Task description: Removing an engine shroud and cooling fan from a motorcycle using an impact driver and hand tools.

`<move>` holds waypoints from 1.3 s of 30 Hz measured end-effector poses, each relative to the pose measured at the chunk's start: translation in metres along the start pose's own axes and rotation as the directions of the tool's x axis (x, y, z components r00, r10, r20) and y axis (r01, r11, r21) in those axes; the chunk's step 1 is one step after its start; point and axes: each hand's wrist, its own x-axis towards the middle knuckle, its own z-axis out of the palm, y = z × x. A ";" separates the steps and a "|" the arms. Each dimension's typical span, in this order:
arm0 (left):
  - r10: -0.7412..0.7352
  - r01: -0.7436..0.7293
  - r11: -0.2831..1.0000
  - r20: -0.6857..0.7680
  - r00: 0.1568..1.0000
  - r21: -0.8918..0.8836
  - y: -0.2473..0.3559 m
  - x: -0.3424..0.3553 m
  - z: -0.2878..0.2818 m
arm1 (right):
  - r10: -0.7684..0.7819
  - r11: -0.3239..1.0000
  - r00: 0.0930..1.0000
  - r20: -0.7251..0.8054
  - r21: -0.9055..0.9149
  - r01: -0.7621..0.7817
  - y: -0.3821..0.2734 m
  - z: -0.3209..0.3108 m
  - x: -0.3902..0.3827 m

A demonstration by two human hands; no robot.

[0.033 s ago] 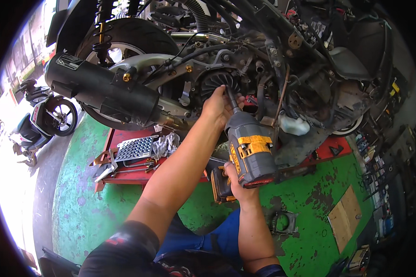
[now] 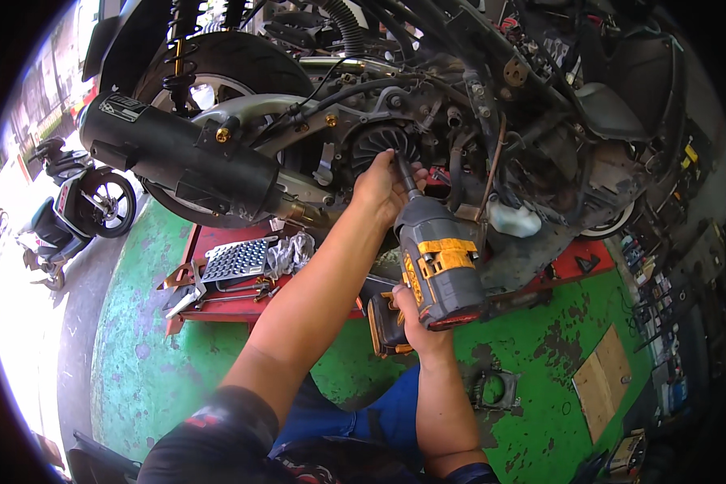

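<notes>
A grey and yellow cordless impact wrench [image 2: 437, 260] is gripped at its handle by my right hand [image 2: 419, 323], with the battery [image 2: 383, 319] below it. Its long dark socket [image 2: 405, 173] reaches up to the black finned fan [image 2: 371, 145] on the scooter's exposed engine side [image 2: 355, 109]. My left hand [image 2: 383, 185] has its fingers closed around the front end of that socket, right against the fan, partly hiding where the two meet.
A black muffler [image 2: 169, 157] and rear wheel are at upper left. The red lift platform [image 2: 218, 315] holds a perforated plate [image 2: 235, 256], tools and a rag [image 2: 289, 252]. Another scooter [image 2: 77, 210] stands at left. A board [image 2: 601, 379] and metal part lie on the green floor.
</notes>
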 end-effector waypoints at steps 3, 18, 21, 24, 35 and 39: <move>0.004 -0.004 1.000 -0.021 1.000 0.009 0.003 0.000 -0.001 | 0.077 0.989 0.997 -0.027 0.126 -0.073 0.000 -0.001 -0.007; 0.045 -0.063 0.990 -0.144 0.989 -0.127 -0.003 -0.011 -0.051 | -0.321 0.841 0.918 0.233 -0.375 0.390 0.012 -0.002 -0.046; 0.109 -0.123 0.989 -0.157 0.982 -0.086 -0.004 -0.016 -0.053 | -0.188 0.937 0.953 0.239 -0.247 0.247 0.013 0.004 -0.050; 0.118 -0.131 0.984 -0.109 0.987 -0.117 -0.005 -0.021 -0.053 | -0.008 0.998 0.975 0.221 -0.058 0.021 0.013 0.010 -0.054; 0.040 -0.053 0.957 0.053 0.998 0.285 0.016 -0.042 -0.054 | -0.224 0.966 0.935 0.274 -0.063 0.250 -0.007 0.027 0.000; 0.039 -0.050 0.970 0.051 0.998 0.236 0.019 -0.037 -0.049 | -0.124 0.990 0.967 0.224 0.092 0.106 -0.008 0.034 0.005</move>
